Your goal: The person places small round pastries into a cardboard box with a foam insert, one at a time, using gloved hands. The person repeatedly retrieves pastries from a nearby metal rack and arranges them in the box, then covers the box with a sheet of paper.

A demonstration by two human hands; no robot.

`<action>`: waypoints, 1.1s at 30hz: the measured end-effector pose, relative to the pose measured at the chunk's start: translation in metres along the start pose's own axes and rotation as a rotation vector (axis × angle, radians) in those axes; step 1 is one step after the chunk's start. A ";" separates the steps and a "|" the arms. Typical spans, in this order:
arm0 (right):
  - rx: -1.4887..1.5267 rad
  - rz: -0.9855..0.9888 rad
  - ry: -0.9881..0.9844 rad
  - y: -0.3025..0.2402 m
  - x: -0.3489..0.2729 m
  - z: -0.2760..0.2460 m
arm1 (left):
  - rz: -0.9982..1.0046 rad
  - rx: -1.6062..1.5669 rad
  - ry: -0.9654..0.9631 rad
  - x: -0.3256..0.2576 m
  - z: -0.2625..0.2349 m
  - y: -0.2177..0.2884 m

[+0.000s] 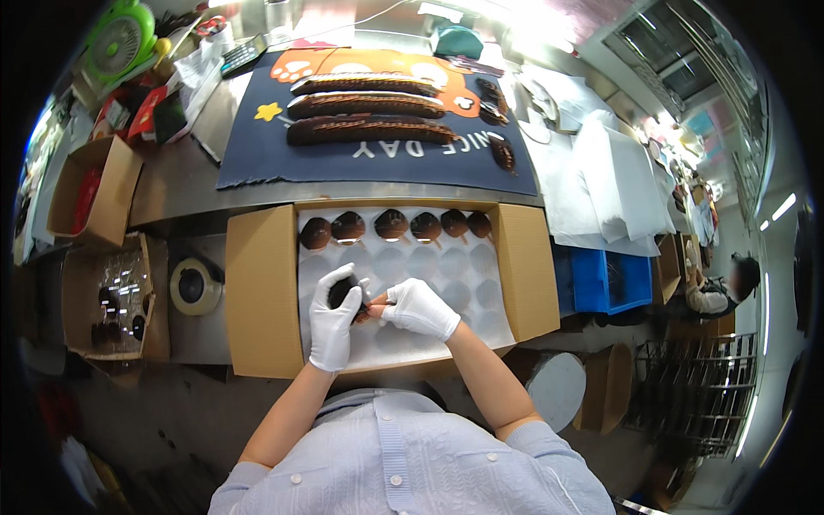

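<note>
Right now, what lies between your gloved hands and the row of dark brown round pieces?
Head view: only empty round hollows of the white tray lie between hands and row.

Two gloved hands, left and right, together on one dark round piece. Six more dark round pieces in one row at the far end of one white tray, inside one open carton. Three long dark braids side by side on one blue mat. One tape roll left of the carton. Two smaller open boxes further left. One green fan at the far left corner. One blue crate at right. One other person seated far right.
</note>
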State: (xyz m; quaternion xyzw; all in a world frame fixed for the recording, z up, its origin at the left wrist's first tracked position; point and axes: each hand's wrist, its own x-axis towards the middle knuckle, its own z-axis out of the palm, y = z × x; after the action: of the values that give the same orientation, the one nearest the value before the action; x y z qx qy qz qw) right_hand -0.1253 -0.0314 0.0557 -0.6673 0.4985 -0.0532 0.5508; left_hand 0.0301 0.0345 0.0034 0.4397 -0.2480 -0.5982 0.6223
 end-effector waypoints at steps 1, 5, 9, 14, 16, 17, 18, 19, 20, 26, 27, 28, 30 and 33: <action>-0.039 -0.015 0.001 0.000 0.000 0.004 | -0.026 0.015 -0.033 -0.001 -0.008 -0.002; -0.122 -0.051 0.023 -0.007 0.006 0.015 | -0.186 -0.479 -0.058 -0.011 -0.032 0.000; -0.395 -0.195 0.144 -0.022 0.038 0.024 | -0.308 -0.429 0.083 -0.039 -0.047 0.013; -0.742 -0.254 0.308 0.004 0.069 0.024 | -0.354 -0.400 0.050 -0.051 -0.047 0.019; -0.882 -0.189 0.331 0.021 0.060 0.001 | -0.339 -0.387 0.046 -0.049 -0.049 0.018; -0.959 -0.158 0.352 0.035 0.050 -0.015 | -0.333 -0.377 0.045 -0.047 -0.048 0.019; -0.925 -0.049 0.346 0.038 0.040 -0.031 | -0.325 -0.365 0.047 -0.046 -0.046 0.021; -0.889 0.060 0.340 0.040 0.030 -0.046 | -0.318 -0.354 0.049 -0.045 -0.045 0.021; -0.909 0.131 0.362 0.051 0.018 -0.060 | -0.310 -0.340 0.034 -0.043 -0.044 0.018; -0.968 0.551 0.575 0.105 -0.029 -0.105 | -0.234 -0.196 -0.009 -0.028 -0.020 0.023; -1.019 0.611 0.555 0.098 -0.033 -0.099 | -0.191 -0.134 -0.011 -0.025 -0.014 0.022; -0.961 0.491 0.492 0.074 -0.035 -0.084 | -0.118 -0.055 -0.007 -0.019 -0.012 0.014; -0.696 0.070 0.273 0.049 -0.032 -0.039 | -0.003 -0.040 0.037 -0.013 -0.001 0.003; -0.183 -0.195 0.033 0.016 -0.027 0.009 | 0.062 -0.042 0.027 -0.009 0.001 -0.011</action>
State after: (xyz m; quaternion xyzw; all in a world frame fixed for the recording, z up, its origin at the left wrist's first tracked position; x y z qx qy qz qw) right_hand -0.1421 -0.0041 0.0526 -0.7593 0.4428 -0.0717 0.4714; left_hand 0.0224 0.0438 -0.0032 0.4268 -0.2406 -0.5777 0.6529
